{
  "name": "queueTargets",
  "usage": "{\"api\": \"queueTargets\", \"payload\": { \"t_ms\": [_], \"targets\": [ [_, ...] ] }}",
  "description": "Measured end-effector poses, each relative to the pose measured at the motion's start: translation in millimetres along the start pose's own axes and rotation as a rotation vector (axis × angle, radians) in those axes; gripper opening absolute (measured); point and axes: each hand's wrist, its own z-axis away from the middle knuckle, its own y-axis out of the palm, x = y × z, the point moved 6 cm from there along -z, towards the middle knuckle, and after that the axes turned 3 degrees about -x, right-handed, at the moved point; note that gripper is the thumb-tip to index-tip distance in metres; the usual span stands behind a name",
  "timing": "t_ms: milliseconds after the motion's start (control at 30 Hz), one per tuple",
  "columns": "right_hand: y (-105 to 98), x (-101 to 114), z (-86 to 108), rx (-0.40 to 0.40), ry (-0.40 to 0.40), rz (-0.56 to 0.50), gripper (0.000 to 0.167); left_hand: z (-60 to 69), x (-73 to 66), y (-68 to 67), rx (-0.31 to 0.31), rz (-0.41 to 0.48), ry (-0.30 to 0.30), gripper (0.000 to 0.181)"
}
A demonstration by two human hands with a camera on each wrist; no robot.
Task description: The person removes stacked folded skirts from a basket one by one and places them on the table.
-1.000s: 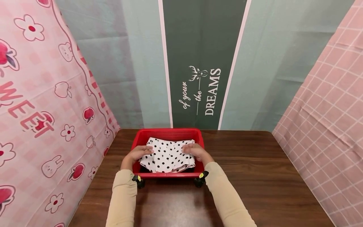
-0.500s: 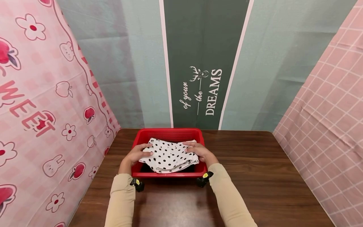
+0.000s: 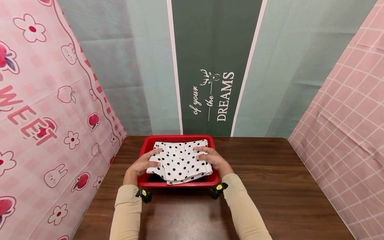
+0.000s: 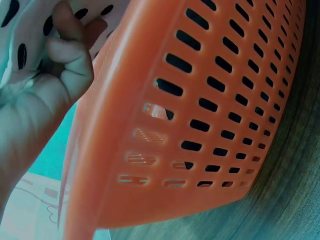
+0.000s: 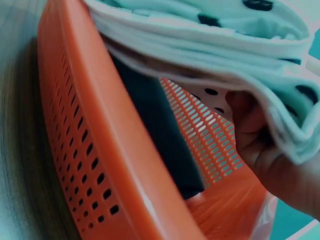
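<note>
A folded white cloth with black dots (image 3: pixel 180 163) is held over the red basket (image 3: pixel 177 184), in the head view. The left hand (image 3: pixel 143 164) grips its left side, thumb and fingers on top and the others out of sight. At its right side the right hand (image 3: pixel 213 158) grips it too. The left wrist view has the curled fingers of the left hand (image 4: pixel 65 65) at the cloth beside the basket wall (image 4: pixel 150 125). In the right wrist view, fingers of the right hand (image 5: pixel 265 150) are under the layered cloth (image 5: pixel 200 55), above the basket's inside.
A dark folded item (image 5: pixel 155 125) lies in the basket below the cloth, in the right wrist view. The basket stands at the back of a brown wooden table (image 3: pixel 264 186). Behind it hangs a green curtain (image 3: pixel 210 40), with pink patterned cloths at both sides.
The dotted cloth has risen in the basket, its back edge now higher in view and its front edge overlapping the rim. Both hands have moved slightly apart with it.
</note>
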Motion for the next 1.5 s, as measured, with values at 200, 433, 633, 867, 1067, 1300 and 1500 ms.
{"api": "queueTargets", "payload": {
  "t_ms": [200, 433, 633, 867, 1067, 1300, 1500],
  "targets": [
    [-1.2, 10.4, 4.0, -0.054, -0.062, 0.05, 0.039, -0.9, -4.1, 0.4, -0.023, -0.011, 0.033, 0.063],
    [-8.0, 19.1, 10.4, -0.159, -0.136, 0.14, 0.033, 2.2, -7.7, 2.9, -0.117, -0.025, 0.005, 0.056],
    [-12.5, 23.4, 17.4, -0.186, -0.209, 0.248, 0.03, 7.8, -10.4, 8.1, -0.244, -0.087, -0.002, 0.047],
    [-18.5, 23.6, 23.7, -0.17, -0.202, 0.32, 0.031, 15.3, -11.5, 18.7, -0.267, -0.081, 0.039, 0.047],
    [-20.2, 24.4, 27.3, -0.142, -0.177, 0.284, 0.034, 18.6, -10.7, 23.8, -0.281, -0.049, 0.035, 0.048],
    [-12.6, 40.2, 50.9, -0.142, -0.213, 0.352, 0.034, 18.1, -12.3, 33.3, -0.298, 0.029, 0.04, 0.045],
    [-21.8, 38.2, 61.2, -0.158, -0.241, 0.362, 0.033, 16.6, -16.4, 48.4, -0.324, 0.034, 0.065, 0.045]
  ]
}}
